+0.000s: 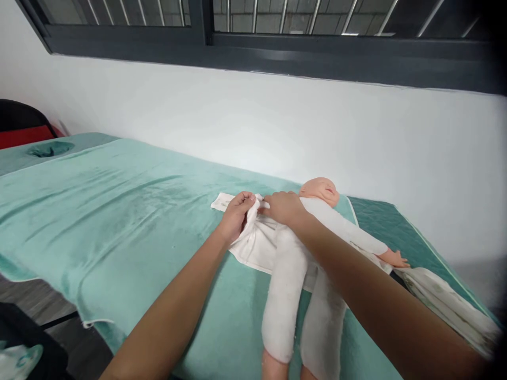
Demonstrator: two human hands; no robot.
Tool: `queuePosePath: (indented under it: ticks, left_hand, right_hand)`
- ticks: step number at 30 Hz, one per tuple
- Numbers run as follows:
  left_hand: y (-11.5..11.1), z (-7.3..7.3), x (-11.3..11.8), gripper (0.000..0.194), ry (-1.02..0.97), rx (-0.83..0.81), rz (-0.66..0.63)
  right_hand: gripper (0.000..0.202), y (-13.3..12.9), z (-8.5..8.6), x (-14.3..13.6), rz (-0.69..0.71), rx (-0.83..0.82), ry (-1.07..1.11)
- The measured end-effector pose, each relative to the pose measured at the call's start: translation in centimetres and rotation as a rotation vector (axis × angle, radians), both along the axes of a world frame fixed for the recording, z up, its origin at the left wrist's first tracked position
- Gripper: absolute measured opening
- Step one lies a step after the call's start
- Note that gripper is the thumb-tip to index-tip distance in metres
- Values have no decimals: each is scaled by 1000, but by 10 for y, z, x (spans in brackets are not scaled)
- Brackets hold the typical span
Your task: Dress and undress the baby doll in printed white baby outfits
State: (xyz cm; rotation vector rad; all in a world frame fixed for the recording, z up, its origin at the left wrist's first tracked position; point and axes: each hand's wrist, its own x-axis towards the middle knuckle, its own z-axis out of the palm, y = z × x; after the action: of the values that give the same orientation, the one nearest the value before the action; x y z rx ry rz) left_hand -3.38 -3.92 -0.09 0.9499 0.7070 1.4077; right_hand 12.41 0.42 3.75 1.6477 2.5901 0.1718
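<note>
A baby doll (291, 264) with a pinkish head and a white cloth body lies on its back, legs toward me. A white baby garment (253, 250) is spread partly under it, one sleeve stretched out to the left. My left hand (237, 214) is closed, pinching bunched cloth of this garment. Beside it, my right hand (285, 207) curls over the doll's near-left side, fingertips against the bunched cloth. What lies under its fingers is hidden, and so is the doll's arm on that side. The doll's other arm (356, 235) reaches out to the right.
A green cover (119, 211) drapes the bed, which has a face hole (50, 149) at the far left. Folded white cloth (447, 298) lies at the right. Behind are a white wall (237, 116) and a dark window frame (317, 58); a black and red chair (24, 126) stands left.
</note>
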Motion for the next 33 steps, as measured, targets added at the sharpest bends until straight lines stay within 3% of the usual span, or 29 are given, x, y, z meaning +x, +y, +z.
queuePosePath:
  ticks: [8,20,27,30,33]
  left_hand:
    - [-15,4,26,28,14,-5,-227]
    - [-19,-3,24,29,81,-28,-296]
    - [-23,-4,32,27,10,-44,-435]
    - [-21,-8,33,25,31,-33,-379]
    - [-17,-9,32,20,19,-2,-227]
  right_hand:
    - [24,1,-5,0,-8,23,0]
    - [25,-5,10,8,-72,82,31]
    - [35,-6,13,5,-148,174,101]
    - [29,-10,20,12,-96,153,125]
    - [26,-25,28,42,-57,231,316]
